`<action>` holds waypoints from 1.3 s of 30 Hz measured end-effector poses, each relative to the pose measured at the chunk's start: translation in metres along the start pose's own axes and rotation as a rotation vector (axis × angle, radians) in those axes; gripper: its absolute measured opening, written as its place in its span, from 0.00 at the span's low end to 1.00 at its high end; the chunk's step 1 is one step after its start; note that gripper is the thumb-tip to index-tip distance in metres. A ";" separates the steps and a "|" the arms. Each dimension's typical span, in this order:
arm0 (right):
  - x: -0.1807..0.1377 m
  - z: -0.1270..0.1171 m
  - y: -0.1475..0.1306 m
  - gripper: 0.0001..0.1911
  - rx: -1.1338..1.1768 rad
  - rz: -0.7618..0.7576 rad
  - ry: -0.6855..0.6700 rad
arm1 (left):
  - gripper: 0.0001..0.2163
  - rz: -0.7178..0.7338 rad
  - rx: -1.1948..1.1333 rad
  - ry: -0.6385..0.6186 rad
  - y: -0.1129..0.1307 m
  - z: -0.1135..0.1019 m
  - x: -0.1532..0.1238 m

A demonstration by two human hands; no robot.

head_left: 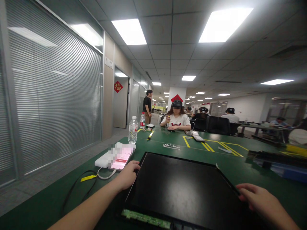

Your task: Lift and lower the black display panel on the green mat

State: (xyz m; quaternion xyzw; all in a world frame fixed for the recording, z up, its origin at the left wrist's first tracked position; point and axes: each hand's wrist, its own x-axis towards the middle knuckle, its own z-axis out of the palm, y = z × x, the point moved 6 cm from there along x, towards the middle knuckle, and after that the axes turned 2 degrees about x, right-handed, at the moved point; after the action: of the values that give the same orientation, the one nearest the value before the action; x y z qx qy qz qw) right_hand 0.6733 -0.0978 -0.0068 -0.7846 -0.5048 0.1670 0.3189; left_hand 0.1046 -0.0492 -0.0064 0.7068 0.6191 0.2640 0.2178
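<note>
A large black LCD screen panel [182, 185] lies face up in front of me, with a green circuit board [146, 219] along its near edge. The fingers of my left hand [129, 175] are closed over the panel's left edge, close to its far corner. At the right edge, my right hand [256, 196] pinches the rim between thumb and fingers. Part of the fingers of both hands is hidden by the panel or its shadow. A phone [121, 159] with a pink screen lies just beyond my left hand, beside a white power bank [102, 159].
The green table [144, 147] bears yellow tape marks. A clear water bottle [132, 131] stands behind the phone, and a black strap [90, 188] lies at left. A pile of dark parts [275, 159] is at right. A co-worker [177, 118] sits across, hands on small parts.
</note>
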 end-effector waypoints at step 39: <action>0.013 -0.004 0.016 0.28 0.071 0.028 0.014 | 0.11 -0.086 -0.184 0.080 0.007 -0.002 -0.004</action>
State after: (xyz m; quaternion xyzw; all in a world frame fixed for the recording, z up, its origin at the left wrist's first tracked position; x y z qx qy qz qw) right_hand 0.6923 -0.0923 -0.0136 -0.7811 -0.4851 0.1836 0.3477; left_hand 0.1082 -0.0540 -0.0004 0.6456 0.6301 0.3383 0.2678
